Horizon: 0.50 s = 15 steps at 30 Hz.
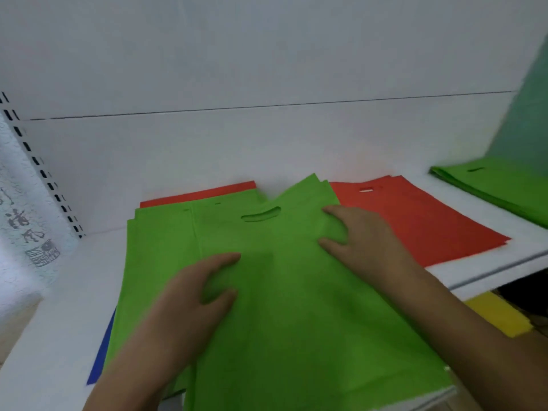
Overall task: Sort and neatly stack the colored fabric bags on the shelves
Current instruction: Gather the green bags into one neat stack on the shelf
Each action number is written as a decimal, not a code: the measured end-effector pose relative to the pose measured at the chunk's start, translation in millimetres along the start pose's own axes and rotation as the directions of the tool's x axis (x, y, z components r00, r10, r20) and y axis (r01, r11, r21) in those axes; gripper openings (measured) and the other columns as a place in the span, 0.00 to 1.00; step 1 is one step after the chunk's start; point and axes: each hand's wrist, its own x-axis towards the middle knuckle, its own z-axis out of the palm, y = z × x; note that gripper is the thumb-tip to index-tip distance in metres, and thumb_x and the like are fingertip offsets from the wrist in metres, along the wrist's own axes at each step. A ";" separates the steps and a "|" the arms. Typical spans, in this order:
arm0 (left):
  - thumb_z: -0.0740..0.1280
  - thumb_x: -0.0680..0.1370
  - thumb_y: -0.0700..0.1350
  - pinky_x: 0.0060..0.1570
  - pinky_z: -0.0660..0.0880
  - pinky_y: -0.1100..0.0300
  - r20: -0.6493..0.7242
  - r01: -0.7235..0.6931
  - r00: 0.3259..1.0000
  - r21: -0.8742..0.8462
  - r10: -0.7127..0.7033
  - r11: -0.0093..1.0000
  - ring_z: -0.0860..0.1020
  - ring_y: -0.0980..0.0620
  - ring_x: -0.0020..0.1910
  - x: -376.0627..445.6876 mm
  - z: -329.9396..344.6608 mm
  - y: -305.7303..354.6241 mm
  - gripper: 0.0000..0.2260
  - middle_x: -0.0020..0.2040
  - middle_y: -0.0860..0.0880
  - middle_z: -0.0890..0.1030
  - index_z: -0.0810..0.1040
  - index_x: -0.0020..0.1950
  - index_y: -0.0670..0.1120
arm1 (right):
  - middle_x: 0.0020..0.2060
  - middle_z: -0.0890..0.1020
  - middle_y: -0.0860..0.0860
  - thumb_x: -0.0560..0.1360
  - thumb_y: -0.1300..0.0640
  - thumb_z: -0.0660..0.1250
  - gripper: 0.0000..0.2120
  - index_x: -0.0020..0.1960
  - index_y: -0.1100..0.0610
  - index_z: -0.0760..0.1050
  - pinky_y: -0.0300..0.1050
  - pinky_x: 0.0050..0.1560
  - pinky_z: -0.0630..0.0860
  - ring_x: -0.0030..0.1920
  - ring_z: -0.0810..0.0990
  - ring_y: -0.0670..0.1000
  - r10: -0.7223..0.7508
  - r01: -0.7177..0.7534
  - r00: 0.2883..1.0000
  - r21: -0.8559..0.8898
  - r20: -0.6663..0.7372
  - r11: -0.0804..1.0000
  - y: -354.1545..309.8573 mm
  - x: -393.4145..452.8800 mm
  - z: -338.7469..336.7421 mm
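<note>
A pile of green fabric bags (pixel 284 307) lies on the white shelf (pixel 59 321), the top bag showing its cut-out handle at the far end. My left hand (pixel 195 301) rests flat on the pile's left middle, fingers straight. My right hand (pixel 364 241) presses flat on the pile's right side near the handle end. Red bags (pixel 415 221) lie to the right, partly under the green pile, and a red edge (pixel 201 194) shows behind it. A blue bag's corner (pixel 102 351) sticks out under the pile's left side.
A second stack of green bags (pixel 498 185) sits at the far right of the shelf. Yellow bags (pixel 498 315) lie on a lower level at the right. The white back wall and a slotted upright (pixel 38 164) close the shelf at the rear and left.
</note>
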 end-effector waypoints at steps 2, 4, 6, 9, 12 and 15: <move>0.68 0.74 0.38 0.61 0.73 0.50 0.004 -0.071 0.997 0.013 0.071 0.997 0.76 0.56 0.57 0.8 4.5 14.6 0.22 0.58 0.58 0.78 0.75 0.60 0.62 | 0.67 0.73 0.47 0.73 0.48 0.71 0.30 0.72 0.49 0.65 0.35 0.63 0.62 0.65 0.71 0.48 0.048 -0.049 0.998 0.053 0.027 0.997 11.7 -11.6 -15.1; 0.68 0.74 0.36 0.51 0.78 0.58 0.026 -0.121 0.992 -0.049 0.122 0.991 0.80 0.58 0.51 -0.2 13.1 32.6 0.22 0.52 0.60 0.81 0.78 0.56 0.63 | 0.59 0.75 0.42 0.72 0.51 0.72 0.26 0.68 0.47 0.70 0.31 0.53 0.69 0.53 0.78 0.43 0.161 -0.188 0.981 0.339 0.106 0.922 29.3 -27.5 -33.5; 0.67 0.74 0.34 0.40 0.80 0.63 0.054 -0.137 0.988 -0.145 0.146 0.980 0.83 0.57 0.44 -1.2 24.9 50.9 0.23 0.48 0.60 0.83 0.80 0.52 0.64 | 0.53 0.79 0.43 0.72 0.57 0.72 0.21 0.64 0.48 0.75 0.33 0.38 0.77 0.41 0.83 0.42 0.258 -0.327 0.944 0.662 0.203 0.675 46.3 -42.1 -52.3; 0.66 0.74 0.34 0.37 0.81 0.58 0.114 -0.126 0.981 -0.254 0.159 0.959 0.84 0.50 0.41 4.3 62.9 81.8 0.21 0.47 0.54 0.84 0.81 0.50 0.62 | 0.50 0.78 0.40 0.72 0.59 0.72 0.21 0.63 0.48 0.75 0.28 0.35 0.75 0.40 0.81 0.37 0.313 -0.285 0.947 0.641 0.072 0.713 95.1 -66.6 -73.2; 0.68 0.73 0.35 0.43 0.81 0.52 0.193 -0.128 0.964 -0.271 0.184 0.954 0.84 0.50 0.43 13.9 113.3 114.4 0.19 0.49 0.52 0.84 0.82 0.51 0.61 | 0.58 0.76 0.42 0.71 0.54 0.73 0.24 0.65 0.46 0.73 0.33 0.52 0.73 0.54 0.76 0.42 0.334 -0.287 0.941 0.412 -0.048 0.865 151.2 -89.4 -94.7; 0.71 0.72 0.39 0.49 0.80 0.53 0.220 -0.210 0.946 -0.144 0.238 0.967 0.83 0.56 0.46 24.1 179.2 150.5 0.18 0.52 0.54 0.83 0.80 0.54 0.61 | 0.64 0.75 0.48 0.71 0.52 0.72 0.27 0.69 0.48 0.70 0.40 0.62 0.69 0.61 0.74 0.48 0.379 -0.348 0.918 0.218 -0.115 0.912 211.4 -117.8 -123.6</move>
